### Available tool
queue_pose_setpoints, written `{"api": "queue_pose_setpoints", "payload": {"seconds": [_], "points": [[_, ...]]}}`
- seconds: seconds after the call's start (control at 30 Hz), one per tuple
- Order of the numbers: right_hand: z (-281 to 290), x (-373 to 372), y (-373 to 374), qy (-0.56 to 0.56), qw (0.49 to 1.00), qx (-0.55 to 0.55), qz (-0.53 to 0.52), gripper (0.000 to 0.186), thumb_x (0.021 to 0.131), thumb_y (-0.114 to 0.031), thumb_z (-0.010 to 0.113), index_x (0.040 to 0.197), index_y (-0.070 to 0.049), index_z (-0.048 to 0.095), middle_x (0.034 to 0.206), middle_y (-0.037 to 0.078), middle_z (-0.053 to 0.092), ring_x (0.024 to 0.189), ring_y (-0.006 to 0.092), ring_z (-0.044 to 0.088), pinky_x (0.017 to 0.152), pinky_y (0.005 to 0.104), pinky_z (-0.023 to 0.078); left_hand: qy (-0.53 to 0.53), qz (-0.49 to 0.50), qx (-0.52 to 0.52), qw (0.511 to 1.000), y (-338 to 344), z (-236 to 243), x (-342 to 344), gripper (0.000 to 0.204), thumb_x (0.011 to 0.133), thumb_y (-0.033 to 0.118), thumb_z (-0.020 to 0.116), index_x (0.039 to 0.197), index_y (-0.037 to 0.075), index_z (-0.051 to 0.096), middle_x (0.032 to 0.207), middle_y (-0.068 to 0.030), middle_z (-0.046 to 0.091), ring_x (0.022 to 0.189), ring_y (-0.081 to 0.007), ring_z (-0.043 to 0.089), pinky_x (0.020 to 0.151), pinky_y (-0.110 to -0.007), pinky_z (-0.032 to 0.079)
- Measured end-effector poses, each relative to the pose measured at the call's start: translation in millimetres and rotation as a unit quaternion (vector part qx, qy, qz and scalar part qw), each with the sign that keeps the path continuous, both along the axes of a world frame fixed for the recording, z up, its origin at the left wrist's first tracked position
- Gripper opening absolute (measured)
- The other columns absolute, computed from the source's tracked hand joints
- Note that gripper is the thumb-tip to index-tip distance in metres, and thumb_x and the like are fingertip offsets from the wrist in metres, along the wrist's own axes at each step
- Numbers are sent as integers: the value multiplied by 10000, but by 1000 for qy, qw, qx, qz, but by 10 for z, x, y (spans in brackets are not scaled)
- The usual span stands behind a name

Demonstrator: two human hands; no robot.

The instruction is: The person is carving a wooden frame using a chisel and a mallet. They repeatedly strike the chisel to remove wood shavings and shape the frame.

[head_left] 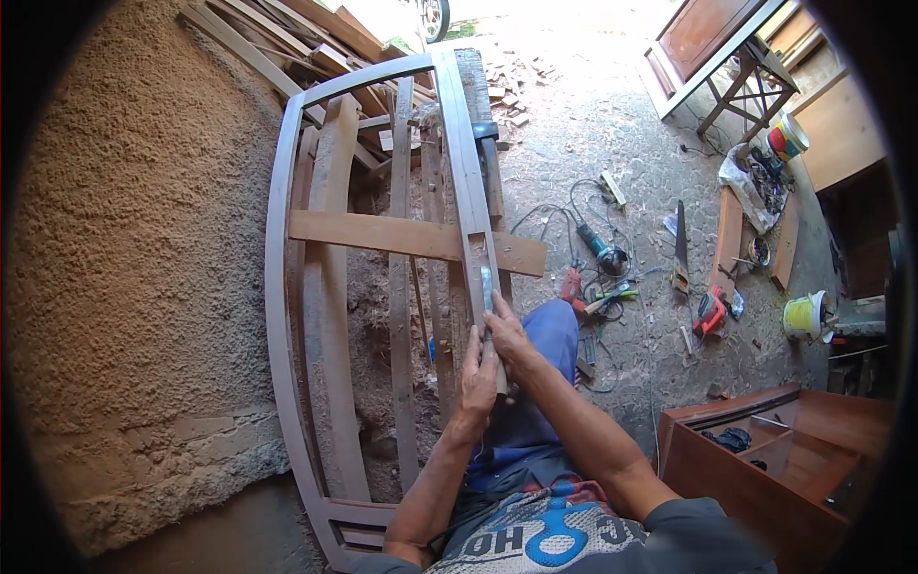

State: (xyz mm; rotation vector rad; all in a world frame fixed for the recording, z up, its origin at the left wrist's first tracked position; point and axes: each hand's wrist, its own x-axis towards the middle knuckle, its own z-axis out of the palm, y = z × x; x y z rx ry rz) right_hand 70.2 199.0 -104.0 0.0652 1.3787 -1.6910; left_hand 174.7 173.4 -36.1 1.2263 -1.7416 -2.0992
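Note:
A chisel [486, 281] lies lengthwise along the right rail of a long grey wooden frame [278, 234], its bright blade pointing away from me. My right hand [510, 337] closes on it from the right, fingers at the lower blade. Just nearer to me, my left hand [477, 375] grips it from the left, and the handle's end shows below the fingers. Ahead of the blade, a notch is cut in the rail. A loose wooden board [378, 232] crosses under the right rail and sticks out to its right.
Rough wall stands at left, stacked timber [325, 43] beyond. On the floor at right are an angle grinder [600, 247], cords, a handsaw [681, 247], a red power tool [710, 311] and buckets [803, 316]. A reddish wooden cabinet [727, 478] lies near right. A clamp [486, 130] sits by the rail.

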Motion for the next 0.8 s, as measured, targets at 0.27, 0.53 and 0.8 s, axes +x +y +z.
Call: {"api": "queue_pose_setpoints", "payload": {"seconds": [0.27, 0.53, 0.8], "points": [[-29, -115, -25, -20, 998, 12, 56, 697, 1051, -190, 447, 1647, -96, 98, 1578, 167, 383, 1307, 221, 474, 1078, 308, 407, -37, -25, 11, 999, 59, 174, -87, 602, 1068, 280, 465, 1599, 92, 252, 979, -124, 623, 508, -125, 536, 415, -287, 452], [-13, -352, -135, 140, 979, 80, 129, 678, 1047, -227, 429, 1621, -5, 144, 1614, 250, 321, 1455, 278, 362, 1168, 313, 312, -6, -19, 30, 999, 31, 220, -236, 567, 1081, 288, 422, 1584, 65, 284, 877, -97, 611, 476, -115, 501, 425, -294, 460], [-185, -388, -251, 128, 985, 69, 95, 675, 1041, -258, 462, 1604, 15, 207, 1573, 235, 397, 1386, 240, 427, 1122, 297, 350, 2, -27, -20, 999, -73, 196, -318, 545, 1053, 196, 427, 1570, 58, 322, 1017, -81, 631, 553, -100, 538, 458, -282, 485]]}}
